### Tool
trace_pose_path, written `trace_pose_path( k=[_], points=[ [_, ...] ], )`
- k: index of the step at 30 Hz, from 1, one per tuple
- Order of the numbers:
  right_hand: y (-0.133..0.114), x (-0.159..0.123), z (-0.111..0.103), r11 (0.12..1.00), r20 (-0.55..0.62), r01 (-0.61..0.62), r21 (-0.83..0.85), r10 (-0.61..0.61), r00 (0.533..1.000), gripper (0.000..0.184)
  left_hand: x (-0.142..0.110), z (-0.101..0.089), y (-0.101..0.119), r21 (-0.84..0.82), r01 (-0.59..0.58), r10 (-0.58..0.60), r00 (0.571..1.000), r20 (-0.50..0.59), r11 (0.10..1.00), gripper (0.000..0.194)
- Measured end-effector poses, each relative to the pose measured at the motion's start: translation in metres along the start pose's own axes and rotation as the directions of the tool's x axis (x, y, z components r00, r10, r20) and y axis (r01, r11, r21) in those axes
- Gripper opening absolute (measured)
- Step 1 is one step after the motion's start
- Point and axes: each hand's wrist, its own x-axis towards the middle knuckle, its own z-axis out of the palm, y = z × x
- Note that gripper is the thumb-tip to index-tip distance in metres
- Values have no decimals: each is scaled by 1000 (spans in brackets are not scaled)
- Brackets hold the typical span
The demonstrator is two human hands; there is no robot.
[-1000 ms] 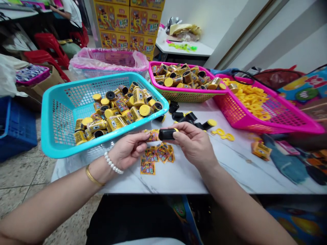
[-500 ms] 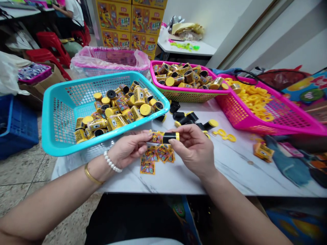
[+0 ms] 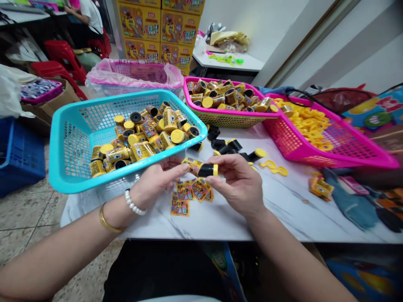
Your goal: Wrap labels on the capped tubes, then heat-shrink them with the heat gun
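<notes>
My right hand (image 3: pixel 241 182) pinches a small black tube with a yellow cap (image 3: pixel 208 169) between thumb and fingers, cap end toward the palm. A printed yellow-orange label sleeve (image 3: pixel 191 165) covers the tube's left end and tilts up to the left. My left hand (image 3: pixel 159 182) has its thumb out against the sleeve's lower left edge, its fingers apart and blurred behind. Several flat printed label sleeves (image 3: pixel 184 195) lie on the table below the hands. Beyond my right hand lie several black tubes with yellow caps (image 3: pixel 228 147).
A turquoise basket (image 3: pixel 72 113) of labelled tubes stands at left. Behind is a pink basket (image 3: pixel 233 116) of more; another pink basket (image 3: pixel 340 155) at right holds yellow plastic pieces. Two yellow ring pieces (image 3: pixel 273 167) lie nearby. A person (image 3: pixel 91 16) sits far left beyond red stools (image 3: pixel 61 52).
My left hand has loosened from its pinch on the sleeve's end and its fingers have spread. The sleeve now tilts up to the left. My right hand keeps hold of the tube.
</notes>
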Motion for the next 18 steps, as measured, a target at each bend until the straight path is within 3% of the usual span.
trace_pose_path(
  k=[2,5,12,15,18],
  points=[
    [1,2,-3,998,47,68,13,-68,997,31,1,-2,0,9,23,-24,994,107,1000,38],
    [3,3,-6,987,119,158,10,-158,980,31,3,-6,0,10,52,-52,977,206,999,34],
    [2,3,-8,981,147,189,-35,-182,972,32,5,-7,3,8,74,-74,975,210,997,36],
    [-2,4,-4,958,205,267,-108,-241,949,28,7,-3,4,-10,133,-126,960,248,991,33],
    [-5,5,0,926,179,335,-177,-304,936,29,8,0,3,-40,142,-125,949,288,989,33]
  ],
)
